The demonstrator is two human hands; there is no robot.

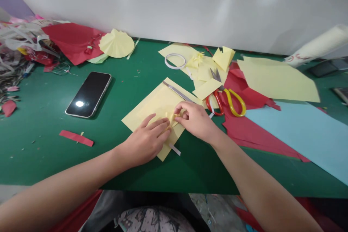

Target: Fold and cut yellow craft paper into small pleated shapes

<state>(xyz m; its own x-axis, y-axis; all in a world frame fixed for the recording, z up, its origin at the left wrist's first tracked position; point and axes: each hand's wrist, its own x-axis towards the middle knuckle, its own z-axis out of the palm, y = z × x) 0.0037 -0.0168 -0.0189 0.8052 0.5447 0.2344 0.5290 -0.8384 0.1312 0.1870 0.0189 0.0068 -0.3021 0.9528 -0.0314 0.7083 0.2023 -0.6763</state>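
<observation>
A square yellow paper sheet (144, 108) lies at an angle on the green table. My left hand (146, 139) rests palm down over its lower part, fingers stretched, their tips against a small yellow paper piece (171, 117). From the right, my right hand (197, 119) pinches that piece between thumb and fingers. Its exact shape is partly hidden by my fingers. A slim grey craft knife or pen (178, 91) lies across the sheet just beyond my right hand. Below the fingers, a short white strip (174, 149) sticks out past the sheet's edge.
Scissors (228, 96) with red and yellow handles lie right of my hands among yellow scraps, red paper (241, 130) and blue paper (301, 127). A tape roll (175, 61) sits behind. At left are a phone (89, 94), a red strip (76, 137) and a pleated yellow fan (116, 44).
</observation>
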